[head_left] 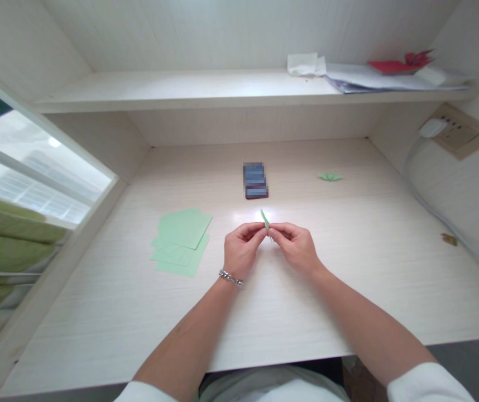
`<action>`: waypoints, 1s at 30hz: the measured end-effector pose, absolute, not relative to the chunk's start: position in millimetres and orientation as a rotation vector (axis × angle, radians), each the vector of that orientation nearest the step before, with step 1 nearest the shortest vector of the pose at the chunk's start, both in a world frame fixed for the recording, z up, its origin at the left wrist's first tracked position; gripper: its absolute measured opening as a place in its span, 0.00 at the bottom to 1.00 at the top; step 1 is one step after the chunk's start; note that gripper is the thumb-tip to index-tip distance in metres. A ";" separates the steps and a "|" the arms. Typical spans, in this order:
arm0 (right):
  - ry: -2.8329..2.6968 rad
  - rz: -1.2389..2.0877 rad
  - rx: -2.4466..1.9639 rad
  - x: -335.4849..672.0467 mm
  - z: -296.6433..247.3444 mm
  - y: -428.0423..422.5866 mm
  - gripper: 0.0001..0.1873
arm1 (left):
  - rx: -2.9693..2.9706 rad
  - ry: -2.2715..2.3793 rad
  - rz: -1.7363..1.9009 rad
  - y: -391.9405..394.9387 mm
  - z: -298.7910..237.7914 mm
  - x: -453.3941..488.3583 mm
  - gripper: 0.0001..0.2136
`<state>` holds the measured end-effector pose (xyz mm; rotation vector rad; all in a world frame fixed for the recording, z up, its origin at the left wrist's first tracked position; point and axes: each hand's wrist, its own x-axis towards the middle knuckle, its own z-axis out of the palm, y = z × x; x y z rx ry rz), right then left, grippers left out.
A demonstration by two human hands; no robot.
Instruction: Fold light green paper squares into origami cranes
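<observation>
Between both hands, above the middle of the desk, is a small folded piece of green paper, narrow and standing roughly on edge. My left hand pinches it from the left with thumb and forefinger, a metal chain bracelet round the wrist. From the right, my right hand pinches the same paper, its thumb close to the left one. The fingertips hide the paper's lower part. Left of my hands lies a loose pile of green paper sheets. A finished-looking green paper crane rests at the back right.
A phone lies behind my hands. The shelf above holds white papers, a tissue and a red folded paper. At right, a cable runs from the wall socket past a small brown scrap.
</observation>
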<state>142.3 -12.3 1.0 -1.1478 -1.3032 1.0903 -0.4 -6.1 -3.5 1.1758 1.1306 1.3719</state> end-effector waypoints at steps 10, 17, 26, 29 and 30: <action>-1.435 0.861 -1.180 141.6 4.7 -16.5 0.09 | 1.234 1.107 1.377 -6.7 -5.6 -0.7 0.10; -1.510 0.675 -1.114 142.1 9.5 -17.8 0.07 | 1.241 1.135 1.387 -7.0 -5.4 0.3 0.10; -1.496 0.693 -1.093 142.6 7.8 -17.2 0.07 | 1.267 1.191 1.364 -7.9 -1.8 0.9 0.10; -1.508 0.694 -1.066 143.1 7.7 -16.7 0.07 | 1.245 1.202 1.364 -7.7 -2.5 -0.2 0.10; -1.510 0.698 -1.061 143.1 7.8 -16.6 0.07 | 1.236 1.202 1.360 -7.5 -3.1 -0.7 0.10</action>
